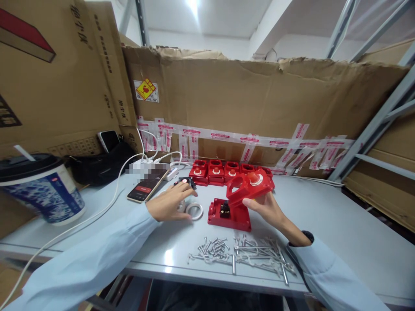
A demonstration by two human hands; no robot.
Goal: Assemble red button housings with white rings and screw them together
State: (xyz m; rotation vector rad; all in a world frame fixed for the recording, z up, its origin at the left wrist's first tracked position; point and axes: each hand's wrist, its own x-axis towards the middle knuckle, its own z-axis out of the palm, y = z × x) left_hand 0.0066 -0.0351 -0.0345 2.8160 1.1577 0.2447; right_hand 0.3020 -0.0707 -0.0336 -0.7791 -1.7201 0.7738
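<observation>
Tilting just above the red base (pixel 231 219), a red cover (pixel 249 186) is clasped by the right hand (pixel 266 206); left of the base a white ring (pixel 195 211) is touched by the left hand (pixel 168 206), whose fingers' grip cannot be told

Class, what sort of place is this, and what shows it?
Probably a small assembly bench in a storeroom: a red cover in the right hand, loose screws, cardboard boxes around.
</observation>
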